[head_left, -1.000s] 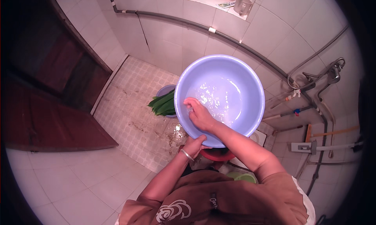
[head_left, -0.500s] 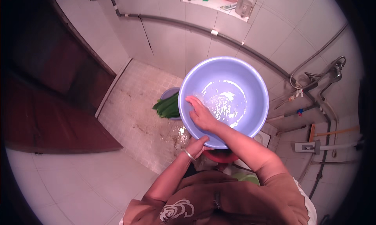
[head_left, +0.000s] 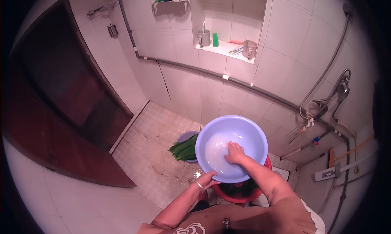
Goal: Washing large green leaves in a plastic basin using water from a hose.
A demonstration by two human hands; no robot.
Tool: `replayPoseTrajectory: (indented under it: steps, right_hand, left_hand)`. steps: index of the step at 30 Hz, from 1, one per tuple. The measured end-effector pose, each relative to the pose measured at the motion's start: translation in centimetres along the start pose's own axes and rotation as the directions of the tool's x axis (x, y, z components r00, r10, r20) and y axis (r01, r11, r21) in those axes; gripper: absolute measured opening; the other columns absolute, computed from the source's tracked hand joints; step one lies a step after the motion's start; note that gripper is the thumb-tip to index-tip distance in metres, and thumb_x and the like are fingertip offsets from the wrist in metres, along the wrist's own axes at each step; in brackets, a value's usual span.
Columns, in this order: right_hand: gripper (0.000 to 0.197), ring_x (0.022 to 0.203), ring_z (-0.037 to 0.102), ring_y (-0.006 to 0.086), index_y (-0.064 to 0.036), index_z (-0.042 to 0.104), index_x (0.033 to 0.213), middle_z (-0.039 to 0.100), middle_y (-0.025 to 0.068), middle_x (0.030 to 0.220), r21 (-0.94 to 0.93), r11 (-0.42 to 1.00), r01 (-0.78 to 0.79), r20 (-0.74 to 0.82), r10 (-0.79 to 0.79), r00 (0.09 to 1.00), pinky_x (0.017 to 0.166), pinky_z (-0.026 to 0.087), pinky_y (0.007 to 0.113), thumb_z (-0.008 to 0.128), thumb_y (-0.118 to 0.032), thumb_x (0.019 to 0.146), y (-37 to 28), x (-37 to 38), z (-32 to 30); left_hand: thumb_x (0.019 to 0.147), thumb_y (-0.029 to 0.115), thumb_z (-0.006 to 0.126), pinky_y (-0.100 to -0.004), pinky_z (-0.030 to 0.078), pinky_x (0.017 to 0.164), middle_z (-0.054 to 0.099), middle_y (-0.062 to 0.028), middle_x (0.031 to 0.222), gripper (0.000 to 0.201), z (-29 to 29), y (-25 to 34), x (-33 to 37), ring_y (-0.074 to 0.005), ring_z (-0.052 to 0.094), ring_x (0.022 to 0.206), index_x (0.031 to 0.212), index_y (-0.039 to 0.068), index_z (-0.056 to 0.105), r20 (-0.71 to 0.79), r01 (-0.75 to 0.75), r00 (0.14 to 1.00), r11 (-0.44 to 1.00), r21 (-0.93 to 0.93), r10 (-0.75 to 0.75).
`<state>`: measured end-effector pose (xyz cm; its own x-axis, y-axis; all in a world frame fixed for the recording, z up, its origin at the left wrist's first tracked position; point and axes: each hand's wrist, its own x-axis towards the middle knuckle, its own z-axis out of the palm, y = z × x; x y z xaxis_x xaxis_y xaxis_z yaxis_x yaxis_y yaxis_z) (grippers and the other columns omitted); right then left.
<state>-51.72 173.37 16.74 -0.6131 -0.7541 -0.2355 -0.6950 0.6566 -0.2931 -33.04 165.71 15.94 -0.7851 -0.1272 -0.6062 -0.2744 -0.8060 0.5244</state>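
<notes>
A light-blue plastic basin [head_left: 258, 136], wet inside with a little water pooled toward its left, is held up in front of me. My left hand [head_left: 207, 180] grips its near-left rim, thumb over the edge, a bangle on the wrist. Inside the basin my right hand [head_left: 235, 153] lies with fingers spread against the bottom, holding nothing. Partly covered beneath the basin is a red tub [head_left: 240, 199] with dark contents that I cannot make out. To the left, long green leaves [head_left: 185, 148] rest over a smaller bluish basin [head_left: 184, 136] on the floor.
The tiled floor [head_left: 150, 140] is wet near my feet. On the left a dark red door [head_left: 69, 156] stands ajar. Along the wall runs a grey pipe [head_left: 187, 71]; the shower mixer [head_left: 343, 89] and a squeegee-like tool [head_left: 326, 173] are at right. Mugs [head_left: 249, 50] stand in a wall niche.
My right hand has moved from the basin's left inner wall to the middle of its bottom. The whole scene sits lower in the picture, and more of the red tub shows.
</notes>
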Motion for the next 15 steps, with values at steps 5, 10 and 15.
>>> replayPoseTrajectory:
  steps: [5, 10, 15]
  right_hand:
    - [0.049, 0.13, 0.028, 0.0321, -0.0059, 0.04, 0.13, 0.037, 0.0153, 0.136, 0.219, 0.683, 0.696, -0.205, -0.666, 0.718, 0.108, 0.018, 0.046, 0.045, -0.031, 0.089, -6.3, -2.2, -2.6]
    - [0.047, 0.13, 0.028, 0.0288, -0.0042, 0.041, 0.129, 0.037, 0.0137, 0.136, -0.02, 0.808, 0.589, -0.285, -0.569, 0.771, 0.108, 0.016, 0.047, 0.039, -0.032, 0.091, -5.6, 3.6, -4.3]
    - [0.044, 0.124, 0.035, 0.0297, -0.0032, 0.047, 0.121, 0.043, 0.0172, 0.13, -0.164, 0.885, 0.435, -0.468, -0.458, 0.756, 0.106, 0.02, 0.046, 0.042, -0.033, 0.089, -1.3, 5.9, -4.5]
  left_hand:
    - [0.08, 0.005, 0.048, -0.0314, 0.059, 0.059, 0.059, -0.0138, 0.094, 0.033, 1.4, 1.3, -0.9, -0.0219, 0.065, 0.075, 0.112, -0.003, 0.044, -0.026, 0.069, 0.997, 0.988, 0.141, -0.066]
    - [0.081, 0.004, 0.048, -0.0312, 0.057, 0.056, 0.059, -0.0137, 0.089, 0.031, 2.8, -0.2, -2.4, -0.0216, 0.063, 0.071, 0.11, -0.006, 0.047, -0.071, 0.025, 0.997, 0.973, 0.231, -0.009]
    - [0.081, 0.004, 0.048, -0.0299, 0.056, 0.054, 0.059, -0.0154, 0.091, 0.032, 3.4, -2.2, -2.7, -0.0222, 0.063, 0.072, 0.111, -0.007, 0.047, -0.037, 0.018, 0.999, 0.96, 0.281, -0.008]
